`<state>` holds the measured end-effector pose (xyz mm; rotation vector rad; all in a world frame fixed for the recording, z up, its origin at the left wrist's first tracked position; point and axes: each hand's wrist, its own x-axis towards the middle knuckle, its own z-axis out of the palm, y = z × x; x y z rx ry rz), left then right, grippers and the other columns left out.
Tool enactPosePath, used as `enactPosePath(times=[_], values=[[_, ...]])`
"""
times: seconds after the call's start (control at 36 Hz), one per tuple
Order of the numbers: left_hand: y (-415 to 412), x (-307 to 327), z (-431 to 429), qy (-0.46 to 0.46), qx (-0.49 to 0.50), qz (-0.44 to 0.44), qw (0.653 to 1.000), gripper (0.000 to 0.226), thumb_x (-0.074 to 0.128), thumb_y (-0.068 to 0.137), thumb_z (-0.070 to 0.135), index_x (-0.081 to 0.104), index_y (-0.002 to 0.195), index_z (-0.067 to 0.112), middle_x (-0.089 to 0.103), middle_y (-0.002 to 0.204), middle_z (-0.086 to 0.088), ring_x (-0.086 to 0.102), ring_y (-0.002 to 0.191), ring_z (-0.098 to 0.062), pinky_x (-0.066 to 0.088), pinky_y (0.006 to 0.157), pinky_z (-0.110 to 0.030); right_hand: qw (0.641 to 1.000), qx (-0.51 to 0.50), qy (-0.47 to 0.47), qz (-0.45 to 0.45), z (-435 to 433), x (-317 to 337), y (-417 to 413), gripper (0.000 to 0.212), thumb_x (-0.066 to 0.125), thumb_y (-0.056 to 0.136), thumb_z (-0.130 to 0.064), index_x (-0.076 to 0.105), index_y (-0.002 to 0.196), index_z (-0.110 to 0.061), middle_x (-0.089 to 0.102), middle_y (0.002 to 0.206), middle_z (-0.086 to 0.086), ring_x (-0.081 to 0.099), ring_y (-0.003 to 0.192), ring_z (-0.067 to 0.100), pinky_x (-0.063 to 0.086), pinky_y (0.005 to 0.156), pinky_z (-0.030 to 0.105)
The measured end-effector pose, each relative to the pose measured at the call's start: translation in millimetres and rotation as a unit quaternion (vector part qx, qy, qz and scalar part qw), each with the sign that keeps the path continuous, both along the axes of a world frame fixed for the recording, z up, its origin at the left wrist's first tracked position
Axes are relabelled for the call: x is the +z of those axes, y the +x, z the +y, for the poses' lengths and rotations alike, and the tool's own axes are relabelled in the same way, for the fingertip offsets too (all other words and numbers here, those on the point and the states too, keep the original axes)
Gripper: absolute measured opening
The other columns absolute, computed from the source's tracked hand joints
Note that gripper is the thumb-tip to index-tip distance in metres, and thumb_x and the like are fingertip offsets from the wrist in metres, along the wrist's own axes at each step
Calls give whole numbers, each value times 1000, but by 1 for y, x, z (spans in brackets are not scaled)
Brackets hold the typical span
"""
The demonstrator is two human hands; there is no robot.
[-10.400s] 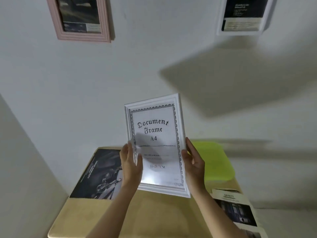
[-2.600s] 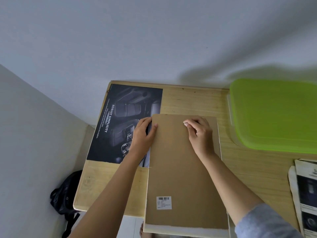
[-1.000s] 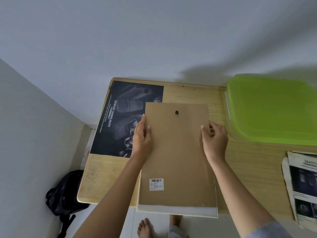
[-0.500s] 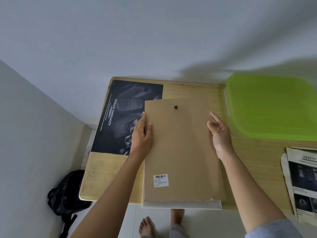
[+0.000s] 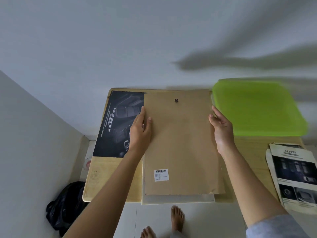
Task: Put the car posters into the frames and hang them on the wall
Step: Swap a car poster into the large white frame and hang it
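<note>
Car poster (image 5: 118,124) not yet in frame (image 5: 178,198); L hand (image 5: 139,133) & R hand (image 5: 221,131) fingers clamp backing board (image 5: 180,143) edges; hanging undone.

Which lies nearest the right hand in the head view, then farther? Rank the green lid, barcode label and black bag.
1. Green lid, just right of the right hand.
2. Barcode label, lower left on the backing board.
3. Black bag, on the floor at far left.

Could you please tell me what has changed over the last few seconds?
The brown backing board, held at its side edges by the left hand and right hand, has slid off the white frame toward the wall. The poster and green lid stayed.
</note>
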<state>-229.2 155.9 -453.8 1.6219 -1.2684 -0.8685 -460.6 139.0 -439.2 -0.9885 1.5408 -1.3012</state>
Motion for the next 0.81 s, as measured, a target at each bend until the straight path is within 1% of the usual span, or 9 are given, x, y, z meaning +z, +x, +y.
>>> enactPosePath(times=[0.08,0.14,0.22,0.31,0.39,0.47,0.64,0.72,0.81], values=[[-12,26,3,-11,13,62,998,46,48,96,20,37,141,18,54,127,-21,53,111,-32,45,81,-23,1000,-21,-19,0,10,20,-13,41,51,91,-2,46,132,-5,50,129,-2,51,93,-21,39,77,-1],[-24,42,6,-8,7,106,994,44,49,95,19,41,139,22,62,115,-13,61,86,-20,45,60,-15,999,-40,-29,3,21,37,-28,41,52,91,-4,46,132,-7,51,130,2,49,103,-10,39,78,-1],[-52,57,14,-5,-28,161,986,44,48,95,16,43,138,24,59,74,11,42,53,1,33,53,-11,996,-74,-47,8,42,58,-56,41,53,91,-5,48,131,-8,53,130,4,50,95,-15,38,77,-2],[-87,62,33,21,-81,191,978,48,49,95,14,39,139,28,64,83,22,54,65,7,44,61,-11,992,-111,-48,20,70,68,-88,41,52,91,-4,47,132,-6,50,128,0,52,86,-22,38,76,-2],[-120,53,56,44,-132,178,974,53,50,94,11,33,141,28,61,97,8,57,67,10,45,59,-10,989,-137,-30,51,106,63,-117,40,54,91,-6,49,130,-8,53,122,-1,54,90,-15,40,74,-2],[-150,29,80,90,-179,146,969,60,53,92,14,27,144,29,60,110,5,60,83,-6,51,72,-21,983,-165,-4,74,142,47,-146,39,57,89,-6,52,128,-7,58,117,4,57,95,-1,42,75,-2],[-201,-5,123,149,-229,51,960,71,58,90,22,17,148,25,45,138,-2,49,120,-22,43,100,-38,981,-158,61,92,194,13,-197,40,57,89,-6,52,128,-11,61,111,1,57,79,-19,42,88,18],[-221,-17,137,162,-226,-5,961,70,57,90,26,18,148,23,40,138,-4,45,121,-25,39,102,-39,975,-169,95,111,206,0,-213,38,57,89,-7,54,127,-8,60,84,-5,58,72,-14,41,88,23],[-235,-25,144,176,-203,-35,963,69,57,90,26,19,147,21,38,132,-8,45,114,-24,39,99,-34,974,-155,109,128,207,-11,-222,37,58,89,-10,55,126,-8,62,102,6,57,87,7,43,93,30]])
